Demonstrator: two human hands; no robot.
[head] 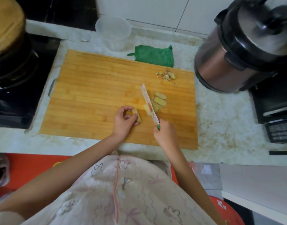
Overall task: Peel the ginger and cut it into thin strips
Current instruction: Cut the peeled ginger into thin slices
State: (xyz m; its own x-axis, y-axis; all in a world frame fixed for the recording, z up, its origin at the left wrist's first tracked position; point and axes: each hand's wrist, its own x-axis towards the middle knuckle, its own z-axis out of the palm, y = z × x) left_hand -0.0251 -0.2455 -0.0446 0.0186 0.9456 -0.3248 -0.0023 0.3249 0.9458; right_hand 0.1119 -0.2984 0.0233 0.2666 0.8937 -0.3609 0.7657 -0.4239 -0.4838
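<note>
The left hand (125,121) pinches the uncut piece of ginger (138,117) between the thumb and curled fingers and holds it on the cutting board (91,88), near the front edge. I think the fingers are curled so that their tips are away from the blade. The right hand (165,133) is closed around the green handle of the knife (149,105). Its white blade points away from the person and stands a little to the right of the held piece, not touching it as far as I can see. One pale slice (146,110) lies just at the left side of the blade. To the right of the blade the finished slices (159,100) overlap in a small row, aside from the cutting place. The peel scraps (166,75) are gathered near the far right corner of the board, well apart from the clean ginger. By my judgement the peeling is done and the slicing is under way, but the strips are not yet cut. The board lies on the desk (220,114).
</note>
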